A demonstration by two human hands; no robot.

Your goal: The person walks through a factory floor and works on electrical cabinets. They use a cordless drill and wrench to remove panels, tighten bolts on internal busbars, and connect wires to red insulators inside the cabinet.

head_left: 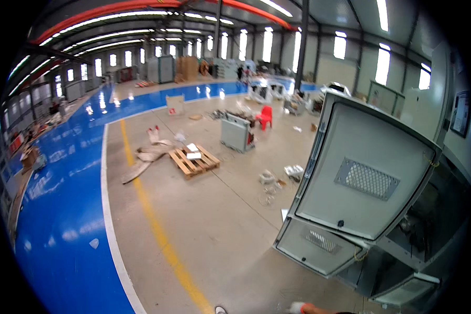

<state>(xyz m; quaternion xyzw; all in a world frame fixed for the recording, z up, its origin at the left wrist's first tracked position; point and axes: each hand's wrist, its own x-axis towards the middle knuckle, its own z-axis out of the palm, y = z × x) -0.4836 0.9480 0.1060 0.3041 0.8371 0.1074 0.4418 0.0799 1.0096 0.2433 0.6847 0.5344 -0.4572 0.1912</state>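
At the lower edge my right hand (296,307) shows only in part, in a whitish glove, with bare wrist and a dark sleeve behind it. Its fingers are too small and cut off to make out, and I see nothing held. The nearest thing to it is a pale grey metal cabinet with open doors: a large upper door (369,152) with a mesh vent panel, and a smaller lower door (319,246) hanging below. A third small door (411,290) stands open near the bottom right. My left hand is out of the picture.
A wooden pallet (208,161) with white boxes lies ahead, beside crumpled beige wrapping (153,153). Farther off are a grey metal box (235,133) and a red chair (265,117). Loose scraps (267,177) litter the floor near the cabinet. A blue walkway (70,209) runs along the left.
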